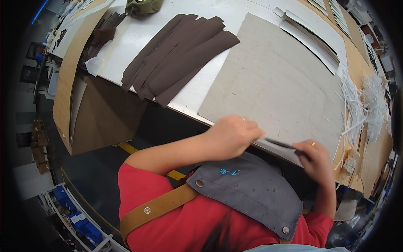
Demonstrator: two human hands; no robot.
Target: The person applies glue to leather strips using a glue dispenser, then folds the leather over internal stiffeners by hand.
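Near the table's front edge, a narrow dark strip [279, 143] runs between my two hands. My left hand [233, 136] is closed with its fingertips pinching the strip's left end. My right hand [315, 161] is closed round the other end, and part of the strip shows bent below the fingers. The strip's material is too small to tell. Both hands are over the near edge of a large grey board [277, 80]. To the left of that board lies a pile of overlapping dark brown strips [176, 54], some hanging past the table edge.
Bundles of thin white strips [354, 109] lie at the right, near a worn yellowish block [350, 161]. Folded white sheets [310, 40] rest on the board's far corner. An olive cloth item [143, 7] sits at the back left. A brown panel [105, 109] stands below left.
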